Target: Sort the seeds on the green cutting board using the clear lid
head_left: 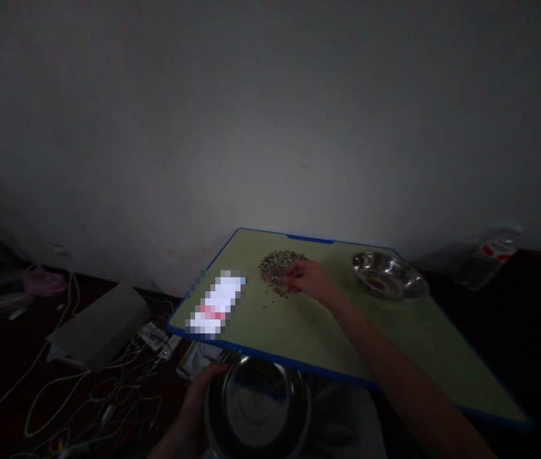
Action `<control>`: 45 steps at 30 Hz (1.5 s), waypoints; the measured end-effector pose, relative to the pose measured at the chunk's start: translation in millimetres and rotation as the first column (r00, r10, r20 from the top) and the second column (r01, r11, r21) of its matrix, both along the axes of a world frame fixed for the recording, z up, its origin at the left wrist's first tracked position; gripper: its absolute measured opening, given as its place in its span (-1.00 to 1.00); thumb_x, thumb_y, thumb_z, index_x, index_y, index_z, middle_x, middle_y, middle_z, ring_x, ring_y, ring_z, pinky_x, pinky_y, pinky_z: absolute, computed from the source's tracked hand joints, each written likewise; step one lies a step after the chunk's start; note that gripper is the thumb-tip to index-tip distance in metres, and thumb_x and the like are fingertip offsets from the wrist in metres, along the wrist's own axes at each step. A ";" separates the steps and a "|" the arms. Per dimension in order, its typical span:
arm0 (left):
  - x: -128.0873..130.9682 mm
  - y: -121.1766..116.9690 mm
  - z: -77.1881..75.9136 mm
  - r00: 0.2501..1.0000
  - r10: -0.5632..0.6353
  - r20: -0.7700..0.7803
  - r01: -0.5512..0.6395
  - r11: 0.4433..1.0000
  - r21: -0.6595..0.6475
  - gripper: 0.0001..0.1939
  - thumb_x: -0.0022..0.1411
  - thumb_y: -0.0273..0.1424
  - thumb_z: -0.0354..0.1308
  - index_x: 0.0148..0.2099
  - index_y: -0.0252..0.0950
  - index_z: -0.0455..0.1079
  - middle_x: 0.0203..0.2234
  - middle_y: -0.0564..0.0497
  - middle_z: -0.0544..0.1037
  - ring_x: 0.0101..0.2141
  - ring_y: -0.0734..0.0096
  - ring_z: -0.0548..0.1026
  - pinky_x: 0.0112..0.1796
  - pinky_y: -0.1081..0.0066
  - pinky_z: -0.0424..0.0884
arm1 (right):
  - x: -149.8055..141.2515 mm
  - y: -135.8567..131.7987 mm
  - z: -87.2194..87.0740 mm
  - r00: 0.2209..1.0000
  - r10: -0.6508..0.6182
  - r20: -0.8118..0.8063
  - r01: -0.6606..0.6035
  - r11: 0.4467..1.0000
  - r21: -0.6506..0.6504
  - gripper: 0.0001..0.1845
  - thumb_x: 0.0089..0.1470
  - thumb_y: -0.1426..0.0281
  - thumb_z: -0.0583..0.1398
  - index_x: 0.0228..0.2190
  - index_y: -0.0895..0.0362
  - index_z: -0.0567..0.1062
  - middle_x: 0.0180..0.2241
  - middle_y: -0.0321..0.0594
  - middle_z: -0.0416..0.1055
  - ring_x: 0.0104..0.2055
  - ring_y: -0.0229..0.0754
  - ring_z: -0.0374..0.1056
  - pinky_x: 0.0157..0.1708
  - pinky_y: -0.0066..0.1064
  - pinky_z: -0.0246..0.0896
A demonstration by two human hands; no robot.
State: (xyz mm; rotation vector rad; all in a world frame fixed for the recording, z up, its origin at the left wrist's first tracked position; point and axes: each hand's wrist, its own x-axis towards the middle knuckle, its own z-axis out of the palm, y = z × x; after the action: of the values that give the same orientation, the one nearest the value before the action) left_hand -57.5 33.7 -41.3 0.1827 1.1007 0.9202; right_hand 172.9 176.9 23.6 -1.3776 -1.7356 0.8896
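Note:
A loose pile of small, dark-and-pale seeds or grains is spread on the pale green tabletop. My right hand reaches over the pile's right edge, fingers curled and pressed together low at the grains; what is between the fingertips is too small to make out. Below the near edge of the table, my left hand grips the left rim of a round steel bowl. This bowl is tipped so its shiny bottom faces me. Another steel basin rests at the table's right side.
A lit, pixelated phone-like rectangle lies on the table's left. Tangled white cables, a power strip and a grey box are on the floor at left. A plastic bottle is beyond the right edge; a wall stands behind.

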 end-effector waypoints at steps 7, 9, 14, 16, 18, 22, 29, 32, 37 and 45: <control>1.3 -2.5 0.4 0.997 -0.053 0.054 0.052 0.999 0.013 -0.83 -0.08 -0.36 0.13 -0.53 -0.37 0.43 -0.65 -0.06 0.56 -0.47 0.19 0.52 -0.34 0.29 0.35 | -4.4 4.4 -13.7 0.988 -0.067 0.136 0.046 0.988 0.147 -0.83 -0.15 0.32 0.20 -0.48 0.16 0.51 -0.61 -0.27 0.45 -0.59 -0.29 0.35 -0.58 -0.50 0.22; 1.4 -2.7 -0.6 0.997 -0.062 0.049 0.061 0.998 0.007 -0.82 -0.06 -0.35 0.12 -0.54 -0.38 0.43 -0.66 -0.06 0.56 -0.48 0.20 0.51 -0.36 0.30 0.35 | -3.4 4.4 -13.7 0.990 -0.086 0.110 0.068 0.986 0.154 -0.82 -0.14 0.31 0.20 -0.46 0.16 0.51 -0.59 -0.26 0.46 -0.58 -0.28 0.36 -0.57 -0.50 0.23; 2.4 -2.3 0.6 0.996 -0.055 0.068 0.053 0.998 0.028 -0.84 -0.06 -0.38 0.12 -0.53 -0.38 0.44 -0.66 -0.05 0.56 -0.50 0.22 0.51 -0.37 0.31 0.36 | -3.2 8.0 -16.6 0.978 -0.106 0.182 0.071 0.979 0.190 -0.84 -0.15 0.32 0.20 -0.48 0.14 0.52 -0.61 -0.28 0.45 -0.58 -0.29 0.35 -0.55 -0.50 0.21; 2.7 -1.7 2.1 0.997 -0.062 0.054 0.060 0.997 0.038 -0.84 -0.05 -0.39 0.11 -0.52 -0.38 0.44 -0.66 -0.05 0.56 -0.51 0.23 0.51 -0.38 0.31 0.36 | -4.1 9.2 -19.3 0.975 -0.101 0.197 0.062 0.978 0.197 -0.86 -0.15 0.33 0.21 -0.48 0.12 0.53 -0.60 -0.30 0.46 -0.57 -0.30 0.35 -0.53 -0.50 0.20; 2.7 -1.1 2.7 0.999 -0.051 0.014 0.050 0.998 0.045 -0.83 -0.05 -0.40 0.09 -0.55 -0.38 0.43 -0.68 -0.05 0.55 -0.54 0.24 0.50 -0.39 0.31 0.36 | -4.5 9.7 -21.6 0.977 -0.087 0.197 0.050 0.981 0.187 -0.86 -0.15 0.34 0.20 -0.48 0.11 0.53 -0.59 -0.32 0.46 -0.56 -0.30 0.35 -0.53 -0.51 0.20; 1.9 -0.3 0.1 0.998 -0.047 0.032 0.046 0.998 0.033 -0.83 -0.05 -0.37 0.10 -0.53 -0.36 0.43 -0.68 -0.04 0.54 -0.52 0.21 0.50 -0.37 0.28 0.35 | -3.2 9.2 -22.8 0.983 -0.049 0.179 0.020 0.987 0.160 -0.85 -0.14 0.33 0.20 -0.47 0.13 0.53 -0.61 -0.31 0.45 -0.58 -0.30 0.35 -0.55 -0.52 0.19; 3.3 -1.9 1.4 0.997 -0.056 0.054 0.053 0.997 0.054 -0.84 -0.04 -0.38 0.11 -0.53 -0.37 0.42 -0.68 -0.02 0.54 -0.53 0.25 0.49 -0.35 0.30 0.34 | -3.8 8.9 -20.8 0.983 -0.053 0.174 0.023 0.985 0.171 -0.83 -0.13 0.33 0.19 -0.46 0.14 0.53 -0.61 -0.30 0.45 -0.58 -0.29 0.34 -0.54 -0.50 0.18; 3.8 -2.6 2.2 0.996 -0.071 0.049 0.068 0.996 0.051 -0.83 -0.04 -0.38 0.11 -0.52 -0.39 0.43 -0.67 -0.05 0.55 -0.50 0.21 0.50 -0.34 0.29 0.34 | -5.2 8.5 -19.3 0.978 -0.054 0.203 0.014 0.980 0.196 -0.84 -0.14 0.34 0.19 -0.47 0.14 0.54 -0.60 -0.29 0.46 -0.57 -0.29 0.34 -0.52 -0.50 0.17; 2.9 -2.3 -0.9 0.998 -0.049 0.029 0.048 0.998 0.033 -0.85 -0.07 -0.36 0.13 -0.54 -0.36 0.41 -0.69 -0.03 0.54 -0.54 0.24 0.49 -0.35 0.28 0.34 | -4.9 9.2 -21.8 0.991 0.022 0.130 -0.038 0.992 0.118 -0.84 -0.14 0.35 0.18 -0.47 0.15 0.52 -0.63 -0.30 0.43 -0.61 -0.32 0.31 -0.58 -0.52 0.17; 2.0 -0.8 -1.9 1.000 -0.023 0.004 0.023 0.998 0.065 -0.84 -0.06 -0.38 0.13 -0.53 -0.38 0.44 -0.67 -0.03 0.54 -0.55 0.28 0.48 -0.42 0.34 0.34 | -4.6 7.7 -20.0 0.993 0.012 0.117 -0.022 0.996 0.083 -0.84 -0.16 0.35 0.20 -0.48 0.17 0.52 -0.64 -0.29 0.42 -0.61 -0.32 0.31 -0.59 -0.53 0.16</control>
State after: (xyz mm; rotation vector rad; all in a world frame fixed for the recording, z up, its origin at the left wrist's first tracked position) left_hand -55.5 32.9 -43.2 0.2456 1.0629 0.9354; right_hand 168.3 184.6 3.7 -1.3852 -1.8537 0.7495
